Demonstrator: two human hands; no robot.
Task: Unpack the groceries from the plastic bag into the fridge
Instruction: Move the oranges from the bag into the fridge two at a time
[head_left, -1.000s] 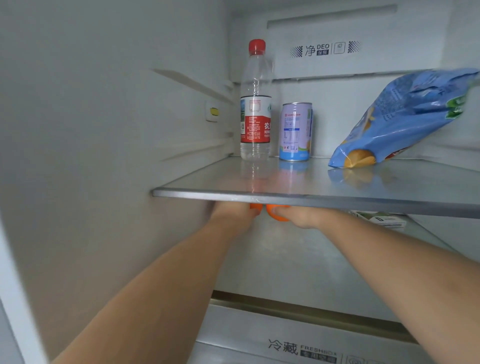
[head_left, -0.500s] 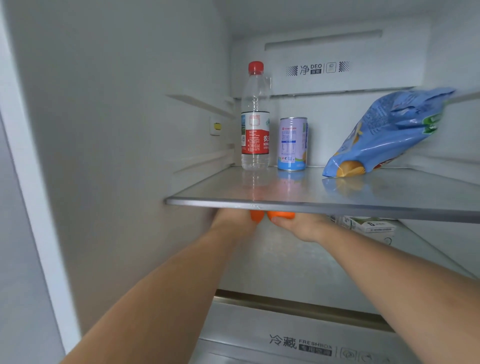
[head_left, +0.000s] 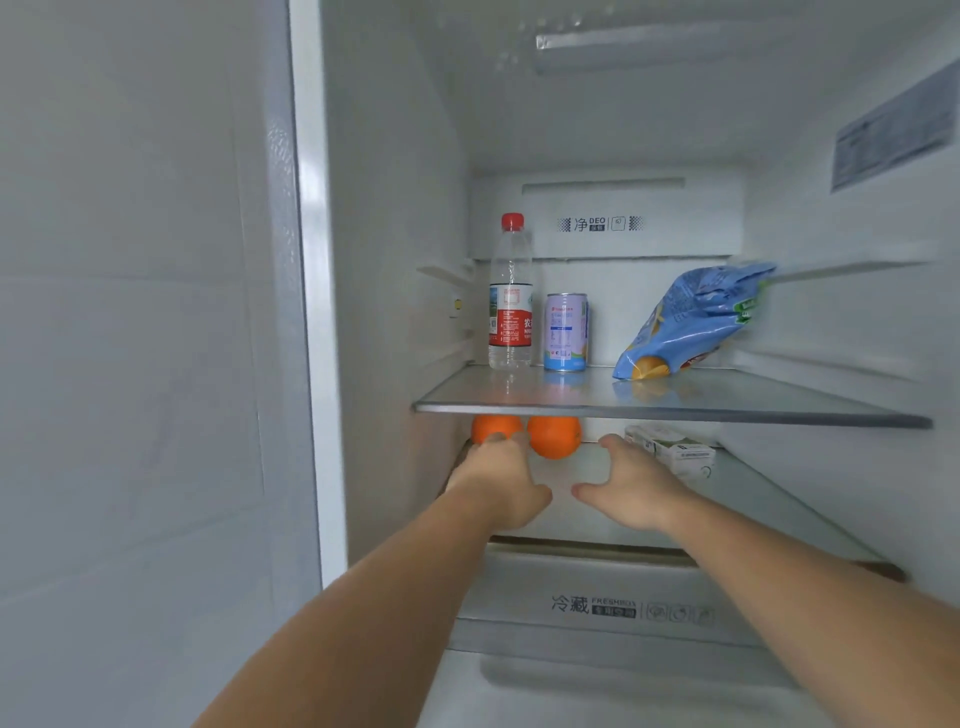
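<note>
Inside, fridge (head_left: 395, 208) lower shelf (head_left: 753, 493) holding two oranges (head_left: 553, 436), carton (head_left: 675, 449), both hands' fingers (head_left: 615, 447) spread, gripping nothing

2 oranges (head_left: 554, 436) are sitting on the lower shelf (head_left: 753, 499) under the glass shelf (head_left: 675, 410). The left hand (head_left: 501, 480) is touching the left one, while the right hand (head_left: 631, 486) is hovering open, fingers spread, just beside the other.

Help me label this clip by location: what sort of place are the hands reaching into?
Most likely a household fridge: a glass shelf carries a water bottle, a can and a blue snack bag, two oranges sit on the shelf below, and a drawer front is marked FRESHBOX.
</note>
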